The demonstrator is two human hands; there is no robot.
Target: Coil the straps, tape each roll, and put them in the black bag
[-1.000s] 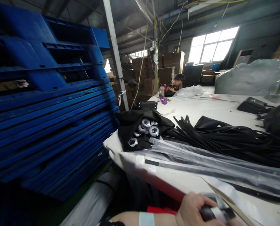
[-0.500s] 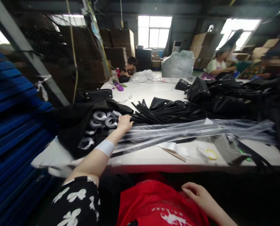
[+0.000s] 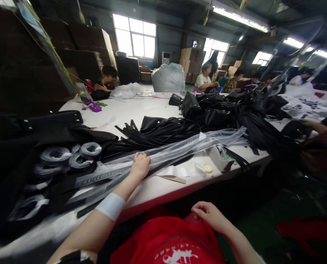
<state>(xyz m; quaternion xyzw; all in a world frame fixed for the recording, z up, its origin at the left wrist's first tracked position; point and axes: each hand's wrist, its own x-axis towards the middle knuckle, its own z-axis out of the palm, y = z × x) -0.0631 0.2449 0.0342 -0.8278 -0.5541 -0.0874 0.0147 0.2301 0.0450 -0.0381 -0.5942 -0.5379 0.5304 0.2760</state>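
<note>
Long, clear plastic sleeves [image 3: 177, 151], near on the white table [image 3: 137, 103], look light and slippery (best gathered mid-length). Left hand [image 3: 140, 165] on them, right hand [image 3: 209, 215] nearer: I cannot tell either's grip.

Your red apron [image 3: 158, 228] bears white lettering [image 3: 167, 248] above a white emblem [image 3: 177, 257]; the characters are illegible.

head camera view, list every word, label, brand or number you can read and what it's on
No text can be read with certainty.
Red garment on the wearer's front: white lettering above a white print, too small and blurred to read.
White pile at the far right: dark marks, too blurred to tell whether they are print.
</note>
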